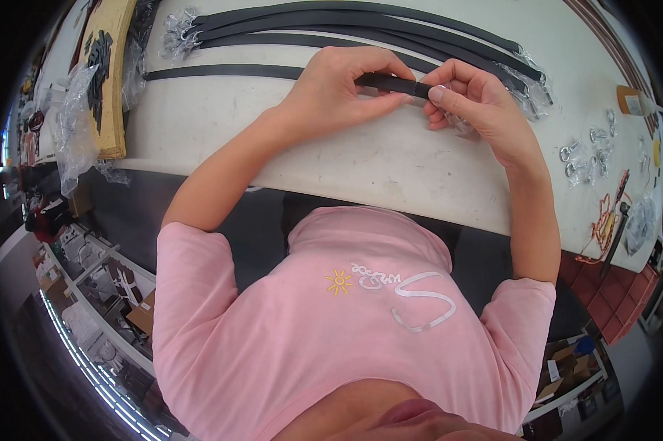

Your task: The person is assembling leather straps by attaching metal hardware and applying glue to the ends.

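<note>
Working over the pale table [390, 158], both hands grip a black strap section [386, 83], held toward the table's far side. The left hand [331, 88] pinches its left part between thumb and fingers; the right hand [474, 103] is closed on its right end. The step in hand appears to be adjusting a join beside the right thumb; the exact action cannot be confirmed. In judgement, the next move calls for a steady left pinch and fine right-thumb pressure. Black straps [361, 31] lie farther off; metal clips [596, 154] lie right.
</note>
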`<state>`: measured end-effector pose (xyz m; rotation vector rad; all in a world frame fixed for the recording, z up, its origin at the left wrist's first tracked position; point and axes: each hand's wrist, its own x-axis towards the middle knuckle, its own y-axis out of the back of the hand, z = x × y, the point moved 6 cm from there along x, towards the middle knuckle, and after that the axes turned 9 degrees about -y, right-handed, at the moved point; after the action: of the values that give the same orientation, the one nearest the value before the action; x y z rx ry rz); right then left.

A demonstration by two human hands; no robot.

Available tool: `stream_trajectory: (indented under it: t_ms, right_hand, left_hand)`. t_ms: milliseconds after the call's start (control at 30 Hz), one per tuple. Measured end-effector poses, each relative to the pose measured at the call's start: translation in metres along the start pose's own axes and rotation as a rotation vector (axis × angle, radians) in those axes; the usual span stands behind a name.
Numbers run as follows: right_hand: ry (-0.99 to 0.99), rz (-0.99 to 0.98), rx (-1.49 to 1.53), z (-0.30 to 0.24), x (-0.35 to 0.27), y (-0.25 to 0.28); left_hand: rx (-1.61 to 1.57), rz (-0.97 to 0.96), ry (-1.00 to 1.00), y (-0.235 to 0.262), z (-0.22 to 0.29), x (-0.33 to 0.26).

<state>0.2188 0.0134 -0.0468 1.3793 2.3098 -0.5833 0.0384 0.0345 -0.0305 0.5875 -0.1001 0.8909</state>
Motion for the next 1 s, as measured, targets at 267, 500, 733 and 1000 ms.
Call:
stream_trajectory:
  t_ms: [267,500,733,1000]
  right_hand:
    - [0.165,0.117,-0.232,-0.012,-0.008,-0.005]
    - [0.263,0.200,-0.127,-0.017,-0.015,-0.007]
    - [0.412,0.265,-0.301,-0.032,-0.026,-0.011]
    - [0.437,0.309,-0.367,-0.038,-0.032,-0.016]
  left_hand:
    - [0.222,-0.034,-0.101,0.006,0.017,0.003]
    - [0.434,0.044,-0.298,0.000,0.035,0.001]
    - [0.337,0.122,-0.238,0.003,0.036,-0.002]
    - [0.210,0.206,-0.195,0.007,0.037,-0.003]
